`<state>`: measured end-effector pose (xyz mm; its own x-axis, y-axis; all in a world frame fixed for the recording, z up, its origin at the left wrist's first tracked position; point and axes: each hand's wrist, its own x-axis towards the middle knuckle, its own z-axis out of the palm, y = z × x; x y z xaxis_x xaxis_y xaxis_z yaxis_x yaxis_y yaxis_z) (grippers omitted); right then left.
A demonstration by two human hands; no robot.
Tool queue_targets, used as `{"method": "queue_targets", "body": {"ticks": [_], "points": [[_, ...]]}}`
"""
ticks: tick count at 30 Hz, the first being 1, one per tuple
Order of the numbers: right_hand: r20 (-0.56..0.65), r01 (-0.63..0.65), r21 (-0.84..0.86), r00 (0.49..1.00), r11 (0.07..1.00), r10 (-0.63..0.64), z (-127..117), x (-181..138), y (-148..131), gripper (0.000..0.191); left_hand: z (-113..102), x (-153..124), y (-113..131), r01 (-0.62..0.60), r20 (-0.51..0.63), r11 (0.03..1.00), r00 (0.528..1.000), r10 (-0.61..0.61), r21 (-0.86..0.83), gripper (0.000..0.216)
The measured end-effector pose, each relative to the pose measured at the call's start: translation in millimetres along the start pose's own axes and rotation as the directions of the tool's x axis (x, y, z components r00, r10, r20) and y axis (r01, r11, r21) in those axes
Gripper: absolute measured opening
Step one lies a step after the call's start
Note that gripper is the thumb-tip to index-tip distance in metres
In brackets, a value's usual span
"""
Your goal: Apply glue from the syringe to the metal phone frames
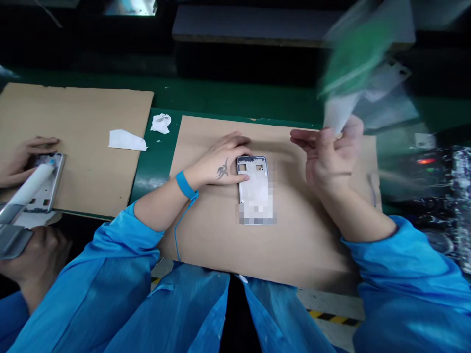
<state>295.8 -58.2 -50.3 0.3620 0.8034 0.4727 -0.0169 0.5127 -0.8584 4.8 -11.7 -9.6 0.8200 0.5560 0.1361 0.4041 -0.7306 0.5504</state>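
Left hand (221, 162) lies flat on a phone frame (255, 189) on cardboard (294, 245); right hand (327, 159) pinches a blurred plastic bag (353, 83).

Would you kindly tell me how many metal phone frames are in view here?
2: one phone frame lies on the cardboard sheet under the person's left hand; another phone frame is held by a co-worker's hand, far left.
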Motion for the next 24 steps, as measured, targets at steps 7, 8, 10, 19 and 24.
{"method": "queue_targets", "body": {"ticks": [7, 8, 10, 19, 24], "points": [[0.341, -0.367, -0.074, 0.865, 0.927, 0.369, -20.0, 14.5, -47.6, 0.065, -1.2, 3.2, -0.5, 0.017, -0.015, 1.000, 1.000, -0.017, -0.022, 0.073], [0.352, -0.392, -0.073, 0.850, 0.917, 0.391, -20.4, 15.9, -51.6, 0.066, -0.5, 3.4, -0.8, 0.012, -0.017, 1.000, 1.000, -0.012, -0.026, 0.073], [0.355, -0.449, -0.044, 0.828, 0.892, 0.434, -16.9, 16.2, -53.8, 0.066, 0.5, 3.7, -1.6, 0.004, -0.017, 0.999, 1.000, -0.005, -0.032, 0.073], [0.495, -0.377, -0.108, 0.782, 0.920, 0.378, 19.8, -20.5, -40.3, 0.048, 4.6, 6.5, -0.6, 0.015, -0.023, 0.999, 1.000, -0.016, -0.040, 0.072], [0.436, -0.115, -0.241, 0.874, 0.964, 0.213, 19.7, -31.1, -30.2, 0.050, 3.9, 10.5, 2.5, 0.021, 0.026, 0.999, 0.999, -0.020, -0.040, 0.067]]}}
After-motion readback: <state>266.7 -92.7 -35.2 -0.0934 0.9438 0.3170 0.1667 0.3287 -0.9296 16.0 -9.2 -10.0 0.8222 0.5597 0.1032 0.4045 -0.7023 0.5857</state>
